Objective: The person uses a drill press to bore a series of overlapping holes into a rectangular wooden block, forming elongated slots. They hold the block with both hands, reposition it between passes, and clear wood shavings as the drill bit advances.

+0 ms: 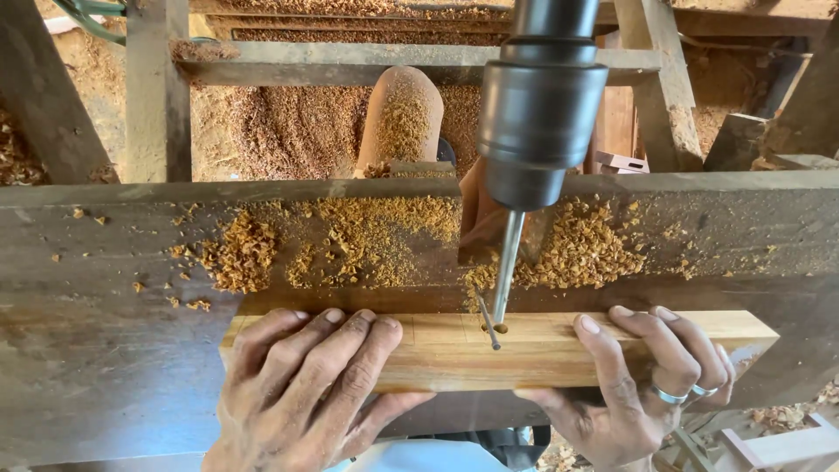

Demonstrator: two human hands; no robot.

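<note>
A pale wooden block point(489, 350) lies lengthwise on the dark machine table point(105, 350). My left hand point(301, 393) grips its left part, fingers curled over the top. My right hand point(638, 385), with two rings, holds the right part the same way. Above the block's middle hangs a dark drill chuck point(537, 114) with a steel bit point(505, 267) whose tip meets a small hole point(499, 329) in the block's top face. The bit casts a short thin shadow beside the hole.
Heaps of wood shavings point(384, 240) lie on the table behind the block. A wooden fence rail point(262, 192) runs across the back. Beyond it are a sawdust-covered frame point(411, 61) and a rounded dusty housing point(402, 118). Wooden pieces point(778, 441) sit at lower right.
</note>
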